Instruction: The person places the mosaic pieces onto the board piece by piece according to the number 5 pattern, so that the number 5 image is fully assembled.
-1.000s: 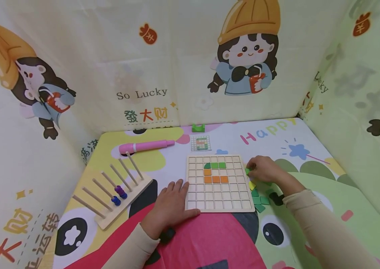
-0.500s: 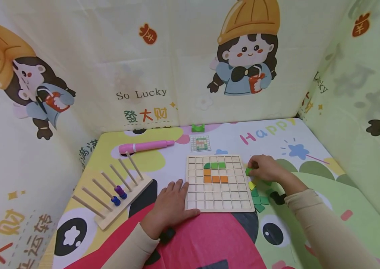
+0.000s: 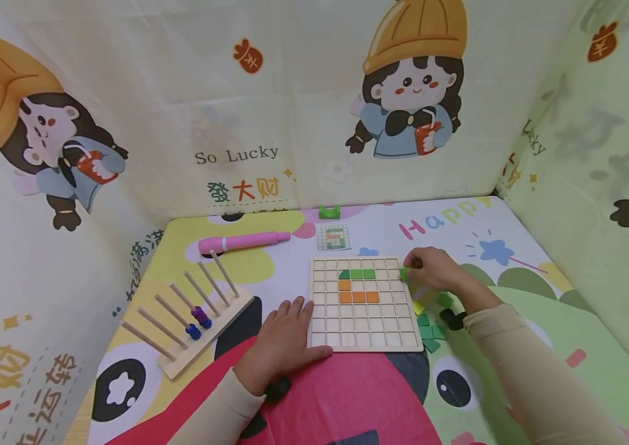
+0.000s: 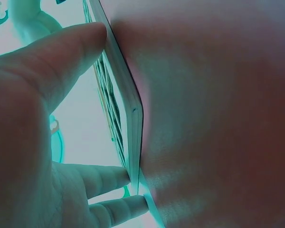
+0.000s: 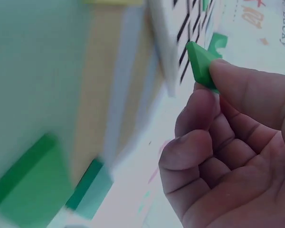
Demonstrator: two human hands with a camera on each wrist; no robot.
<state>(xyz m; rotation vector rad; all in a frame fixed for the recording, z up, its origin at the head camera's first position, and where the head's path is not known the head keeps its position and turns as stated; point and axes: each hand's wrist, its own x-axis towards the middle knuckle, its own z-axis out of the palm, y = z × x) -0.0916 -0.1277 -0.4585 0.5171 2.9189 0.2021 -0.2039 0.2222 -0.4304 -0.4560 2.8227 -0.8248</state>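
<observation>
A wooden grid board lies flat in the middle of the table. In its upper cells sit a rounded dark green tile, light green tiles and several orange tiles. My left hand rests at the board's lower left corner, thumb along the near edge and fingers at the left side. In the right wrist view, my right hand pinches a green tile between thumb and index finger, its other fingers curled. The head view puts this hand just off the board's upper right edge.
Loose green tiles and a yellow tile lie right of the board. Behind it are a pattern card and a green stand. A pink stick and a wooden peg rack with beads occupy the left.
My right hand has shifted slightly left and away from me with the green tile, exposing another green tile behind it. My left hand stays in place on the board's corner.
</observation>
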